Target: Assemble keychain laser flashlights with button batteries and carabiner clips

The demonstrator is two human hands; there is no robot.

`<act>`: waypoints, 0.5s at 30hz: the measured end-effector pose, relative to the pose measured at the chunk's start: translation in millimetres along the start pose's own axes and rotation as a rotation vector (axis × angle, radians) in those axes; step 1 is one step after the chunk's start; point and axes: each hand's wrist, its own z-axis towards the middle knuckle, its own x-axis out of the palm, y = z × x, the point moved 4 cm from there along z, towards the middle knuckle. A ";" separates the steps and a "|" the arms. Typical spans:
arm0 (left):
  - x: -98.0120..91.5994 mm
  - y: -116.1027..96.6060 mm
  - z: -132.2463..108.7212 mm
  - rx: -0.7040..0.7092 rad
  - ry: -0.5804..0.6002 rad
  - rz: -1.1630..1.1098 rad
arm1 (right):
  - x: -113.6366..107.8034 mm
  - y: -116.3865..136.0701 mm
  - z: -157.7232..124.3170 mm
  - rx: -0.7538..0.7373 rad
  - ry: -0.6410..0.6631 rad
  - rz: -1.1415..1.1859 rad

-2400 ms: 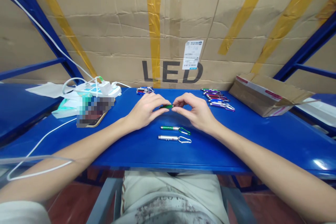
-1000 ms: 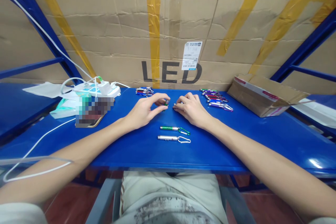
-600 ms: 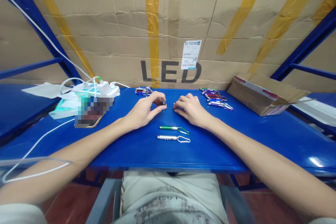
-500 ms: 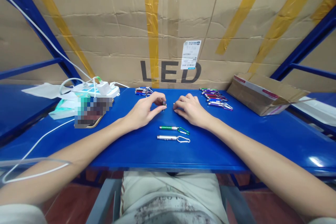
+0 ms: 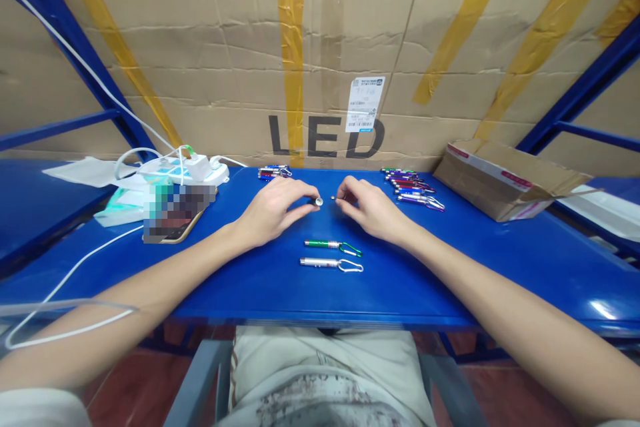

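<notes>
My left hand (image 5: 273,209) rests on the blue table (image 5: 500,267) and pinches a small flashlight body, whose silvery end (image 5: 318,201) sticks out of the fingers toward the right. My right hand (image 5: 367,207) is just across from it, fingers pinched on a tiny part (image 5: 333,198) too small to name. The two pieces are a short gap apart. Nearer to me lie a green keychain flashlight (image 5: 332,245) and a silver keychain flashlight (image 5: 331,263), each with a carabiner clip.
A small pile of flashlights (image 5: 273,173) lies at the back centre and a larger pile of purple and red ones (image 5: 413,189) at the back right. A cardboard box (image 5: 505,177) sits right. A power strip (image 5: 193,170), cables and a blurred object (image 5: 177,211) sit left.
The green flashlight I held between both hands has come apart. Its body stays in my left hand and a small piece is in my right. My hands have drawn slightly apart.
</notes>
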 end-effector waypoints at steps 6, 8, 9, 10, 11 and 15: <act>6.0 7.1 -1.8 -0.039 0.049 -0.043 | -6.3 5.7 0.3 0.029 -0.075 0.348; 8.3 9.6 -3.1 -0.040 0.054 -0.057 | -6.7 6.9 0.9 0.015 -0.084 0.391; 9.2 10.7 -3.6 -0.042 0.057 -0.061 | -6.8 7.3 1.1 0.011 -0.087 0.397; 10.0 11.6 -4.0 -0.047 0.060 -0.065 | -6.6 7.7 1.2 0.011 -0.088 0.399; 10.6 12.3 -4.4 -0.052 0.064 -0.067 | -6.3 8.1 1.2 0.014 -0.089 0.402; 11.5 12.5 -4.7 -0.065 0.083 -0.065 | -5.2 12.6 0.2 0.009 -0.102 0.412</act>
